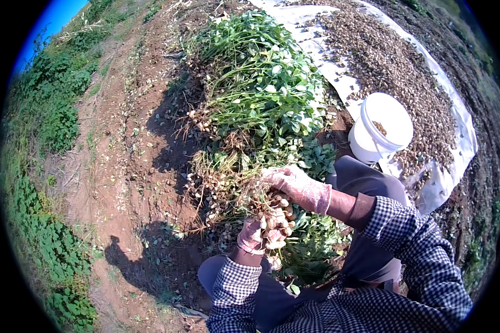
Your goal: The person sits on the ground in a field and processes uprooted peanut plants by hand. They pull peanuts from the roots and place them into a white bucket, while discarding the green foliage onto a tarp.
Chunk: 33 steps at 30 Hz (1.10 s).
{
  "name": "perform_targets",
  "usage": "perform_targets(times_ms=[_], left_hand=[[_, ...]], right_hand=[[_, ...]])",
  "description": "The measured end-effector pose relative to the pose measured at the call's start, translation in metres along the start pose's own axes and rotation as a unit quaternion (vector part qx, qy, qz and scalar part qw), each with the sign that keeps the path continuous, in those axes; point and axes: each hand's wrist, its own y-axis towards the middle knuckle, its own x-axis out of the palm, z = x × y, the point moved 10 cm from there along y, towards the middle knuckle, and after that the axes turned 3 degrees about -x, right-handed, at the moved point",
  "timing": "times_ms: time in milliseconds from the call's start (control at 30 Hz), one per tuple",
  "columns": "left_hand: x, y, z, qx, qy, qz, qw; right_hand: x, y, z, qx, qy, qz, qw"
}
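Both hands wear pale, soil-stained work gloves and meet at one uprooted peanut plant in front of my knees. My left hand (pixel 252 236) is closed around its pod cluster, and several tan peanut pods (pixel 284 203) show between the two hands. Just above, my right hand (pixel 293 185) grips the tangled roots and stems (pixel 254 193) from the right side, its fingertips partly hidden. More pulled peanut plants (pixel 262 91) lie heaped beyond my hands, with roots and pods towards the left and green leaves towards the right.
A white plastic bucket (pixel 364 139) stands by my right knee, with some peanuts visible inside. Behind it, loose peanuts (pixel 400 66) cover a white sheet (pixel 462 137). Bare reddish soil (pixel 112 187) runs along the left, bordered by green plants (pixel 46 241).
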Motion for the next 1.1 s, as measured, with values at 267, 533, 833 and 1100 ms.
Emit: perform_targets(times_ms=[267,533,833,1100], left_hand=[[-0.026,-0.001,0.01,0.022,-0.057,0.06,0.996],[-0.029,0.002,0.011,0.01,0.003,0.183,0.983],[-0.045,0.007,0.0,-0.057,0.136,0.323,0.935],[-0.037,0.011,0.025,0.008,0.241,0.444,0.863]], right_hand=[[0.0,0.007,-0.012,-0.05,0.057,0.141,0.987],[-0.004,0.035,-0.043,-0.154,-0.321,0.139,0.924],[-0.012,0.044,-0.037,-0.164,-0.569,0.044,0.805],[-0.037,0.058,-0.018,-0.147,-0.581,0.086,0.796]])
